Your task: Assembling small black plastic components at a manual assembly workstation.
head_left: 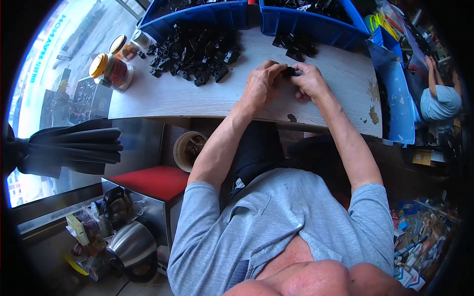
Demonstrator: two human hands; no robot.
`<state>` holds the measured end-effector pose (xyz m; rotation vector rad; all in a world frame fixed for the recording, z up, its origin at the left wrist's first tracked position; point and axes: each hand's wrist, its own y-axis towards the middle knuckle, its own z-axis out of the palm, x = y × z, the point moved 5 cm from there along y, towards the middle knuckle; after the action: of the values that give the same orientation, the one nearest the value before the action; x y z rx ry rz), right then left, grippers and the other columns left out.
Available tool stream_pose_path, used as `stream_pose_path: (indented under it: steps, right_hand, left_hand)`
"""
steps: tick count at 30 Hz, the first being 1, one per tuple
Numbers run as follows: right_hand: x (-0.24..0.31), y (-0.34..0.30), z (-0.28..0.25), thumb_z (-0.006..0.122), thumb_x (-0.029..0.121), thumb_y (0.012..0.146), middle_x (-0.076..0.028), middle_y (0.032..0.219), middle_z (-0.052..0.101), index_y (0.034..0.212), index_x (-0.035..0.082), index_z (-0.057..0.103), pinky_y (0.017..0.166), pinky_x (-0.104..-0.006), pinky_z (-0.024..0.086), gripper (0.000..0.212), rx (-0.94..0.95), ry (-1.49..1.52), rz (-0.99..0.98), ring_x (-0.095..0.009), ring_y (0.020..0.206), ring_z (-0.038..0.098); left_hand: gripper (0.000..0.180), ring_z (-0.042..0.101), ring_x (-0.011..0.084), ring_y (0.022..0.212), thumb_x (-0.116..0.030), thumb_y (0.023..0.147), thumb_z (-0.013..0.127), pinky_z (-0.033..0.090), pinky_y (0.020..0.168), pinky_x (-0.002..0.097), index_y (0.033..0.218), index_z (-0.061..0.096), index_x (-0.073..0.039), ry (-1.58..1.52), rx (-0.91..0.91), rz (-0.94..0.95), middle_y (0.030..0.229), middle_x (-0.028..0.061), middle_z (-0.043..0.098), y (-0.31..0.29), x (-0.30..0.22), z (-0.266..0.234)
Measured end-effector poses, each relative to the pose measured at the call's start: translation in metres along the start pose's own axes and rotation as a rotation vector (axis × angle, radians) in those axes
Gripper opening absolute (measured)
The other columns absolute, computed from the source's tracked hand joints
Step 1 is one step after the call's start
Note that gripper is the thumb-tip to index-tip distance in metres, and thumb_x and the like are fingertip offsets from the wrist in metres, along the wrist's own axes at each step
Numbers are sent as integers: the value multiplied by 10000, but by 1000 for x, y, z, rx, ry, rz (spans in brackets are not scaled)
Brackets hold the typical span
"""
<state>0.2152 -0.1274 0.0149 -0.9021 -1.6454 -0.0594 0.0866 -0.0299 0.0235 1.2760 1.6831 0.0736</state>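
Both hands meet over the right half of the pale wooden table (163,101). Between their fingertips is a small black plastic part (290,72), mostly covered by the fingers. My left hand (262,83) grips it from the left, its fingers bent and closed. From the right, the thumb and fingers of my right hand (311,81) pinch the same part. A large heap of black plastic parts (192,54) lies to the left of my hands. Just beyond them sits a smaller group of black parts (295,47).
Two blue bins (316,23) of black parts stand along the far edge. Lidded jars (118,74) are at the left. A light blue bin (399,103) stands beside the table's right edge. Below at left are a bucket (181,150) and a kettle (132,244). Another person (441,102) is far right.
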Motion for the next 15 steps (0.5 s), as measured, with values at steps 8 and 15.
stream_pose_path:
  steps: [8,15]
  right_hand:
    - [4,0,-1,707,101,841,-68,756,646,1152,89,652,430,-323,529,315,-46,-83,-22,-140,472,585]
    - [6,-4,1,674,54,822,-84,786,672,1178,85,679,437,-330,538,357,-50,-119,-14,-149,490,608]
  left_hand:
    - [291,710,351,932,22,877,639,568,783,387,1140,728,-64,-20,26,-45,1081,157,709,4,5,-2]
    - [304,709,353,961,39,874,631,574,817,386,1146,721,-64,6,88,69,1112,147,710,2,4,3]
